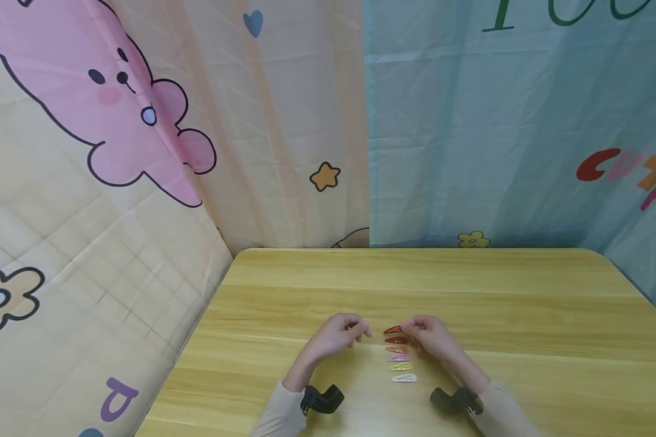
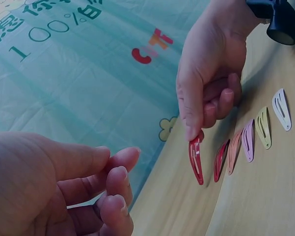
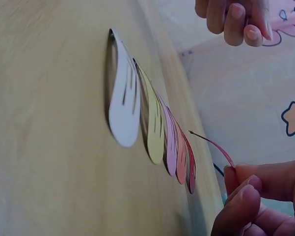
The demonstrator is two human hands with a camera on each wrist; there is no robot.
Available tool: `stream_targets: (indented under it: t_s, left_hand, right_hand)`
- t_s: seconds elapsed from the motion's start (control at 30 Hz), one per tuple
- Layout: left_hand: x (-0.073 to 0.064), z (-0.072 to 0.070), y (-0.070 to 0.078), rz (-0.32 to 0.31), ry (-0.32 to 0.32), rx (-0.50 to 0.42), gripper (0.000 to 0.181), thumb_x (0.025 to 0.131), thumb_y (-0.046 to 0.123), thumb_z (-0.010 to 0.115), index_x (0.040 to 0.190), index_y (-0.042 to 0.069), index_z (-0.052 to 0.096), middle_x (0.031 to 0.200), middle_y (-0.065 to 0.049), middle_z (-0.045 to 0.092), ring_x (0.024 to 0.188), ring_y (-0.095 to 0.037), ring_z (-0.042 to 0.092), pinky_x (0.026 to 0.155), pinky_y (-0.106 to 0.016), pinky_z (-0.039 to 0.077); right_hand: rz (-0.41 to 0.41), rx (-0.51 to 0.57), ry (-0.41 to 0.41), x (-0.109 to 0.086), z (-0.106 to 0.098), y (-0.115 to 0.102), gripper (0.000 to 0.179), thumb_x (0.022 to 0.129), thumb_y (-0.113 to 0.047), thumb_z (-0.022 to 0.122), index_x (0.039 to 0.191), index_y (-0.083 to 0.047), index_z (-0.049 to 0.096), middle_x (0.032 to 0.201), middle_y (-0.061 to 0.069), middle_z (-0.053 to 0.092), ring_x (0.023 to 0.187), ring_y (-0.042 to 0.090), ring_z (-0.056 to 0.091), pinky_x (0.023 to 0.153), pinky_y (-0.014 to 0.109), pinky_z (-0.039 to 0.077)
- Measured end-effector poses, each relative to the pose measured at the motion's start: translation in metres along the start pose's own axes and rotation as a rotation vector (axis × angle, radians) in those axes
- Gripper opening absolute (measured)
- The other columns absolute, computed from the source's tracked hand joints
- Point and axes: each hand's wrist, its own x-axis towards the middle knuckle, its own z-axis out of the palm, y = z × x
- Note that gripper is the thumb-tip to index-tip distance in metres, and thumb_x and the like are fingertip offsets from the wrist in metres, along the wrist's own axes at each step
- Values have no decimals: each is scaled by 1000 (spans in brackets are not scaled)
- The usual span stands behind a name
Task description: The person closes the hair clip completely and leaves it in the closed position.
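Between thumb and forefinger my right hand (image 1: 429, 334) pinches a bright red snap hair clip (image 2: 196, 161) by its wide end, its narrow tip pointing away from the fingers. Beside it lies a column of clips: dark red (image 1: 396, 340), orange (image 1: 396, 349), pink-purple (image 1: 399, 358), yellow (image 1: 400, 367) and, nearest me, white (image 1: 404, 378). To the left of the column hovers my left hand (image 1: 341, 334), its fingers loosely bent with nothing in them. In the right wrist view the held clip (image 3: 216, 145) appears edge-on.
The clips lie on a light wooden table (image 1: 284, 285). Behind it hangs a patterned curtain (image 1: 284, 121), cream on one side and blue-green (image 1: 443, 152) on the other. A black wrist camera (image 1: 322, 399) sits on the left sleeve, another camera (image 1: 455, 401) on the right.
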Motion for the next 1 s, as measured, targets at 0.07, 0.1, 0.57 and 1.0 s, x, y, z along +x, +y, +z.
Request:
stream_targets:
  t_s: [0.07,0.1,0.57,1.0]
  left_hand:
    - [0,0,0,1,0,-1,31,100,23,51,89,0,68,71,-1,55,57,-10,45,51,-23,38]
    - [0,0,0,0,0,-2,31,100,23,50,89,0,68,71,-2,55,57,-10,45,51,-23,38]
    - [-1,1,0,-5,-9,11,30,100,22,50,90,0,68,73,-8,57,57,-10,44,51,-24,37]
    - [-1,2,-1,-9,-19,20,29,100,21,49,91,1,68,75,-12,57,57,-10,43,50,-24,36]
  right_hand:
    - [-11,-31,17,0,0,1,15,92,-11,61,85,3,63,58,2,46,45,12,41,42,24,35]
    - [-18,-48,24,0,0,2,15,92,-11,61,85,3,63,58,3,47,44,12,42,42,23,34]
    - [40,-173,103,1,2,7,11,89,-9,64,82,-1,63,54,3,49,38,11,42,38,22,33]
    - [51,-197,118,1,0,11,13,88,-14,66,80,-4,63,48,4,49,36,9,38,36,21,29]
